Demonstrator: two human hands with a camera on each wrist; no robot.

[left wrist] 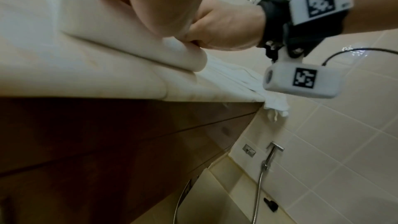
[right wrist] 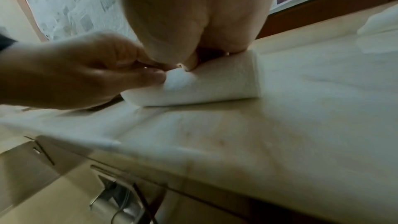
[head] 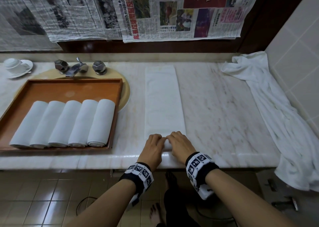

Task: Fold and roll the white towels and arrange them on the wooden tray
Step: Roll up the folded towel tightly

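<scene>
Left hand: the left hand [head: 154, 146] lies on the near end of the folded towel [head: 164, 99], fingers curled over the small roll begun there; the right wrist view shows its fingertips [right wrist: 155, 76] pinching the cloth.
Right hand: the right hand [head: 179, 145] sits just beside the left, almost touching it, fingers bent down onto the same roll.
Roll: the head view hides most of the roll under the hands; the right wrist view shows it as a short thick cylinder [right wrist: 215, 83] lying across the strip, its right end free.
Towel: a long narrow white strip, flat on the counter [head: 224, 114], running from the hands away toward the back wall.
Left wrist view: it looks along the counter edge and shows the roll's rounded end [left wrist: 189, 57] under the right hand, plus a hose and sprayer [left wrist: 263, 168] on the tiled wall below, seen nowhere else.
Tray: a wooden tray [head: 69, 87] rests to the left over the sink, holding five rolled towels [head: 63, 123] side by side along its near part; only the head view shows it.
Loose towel: a crumpled white towel [head: 276, 114] drapes along the counter's right side and hangs over the front edge.
Farther off: a tap [head: 76, 68], a cup and saucer [head: 17, 67] at far left, newspaper [head: 172, 13] on the wall.
</scene>
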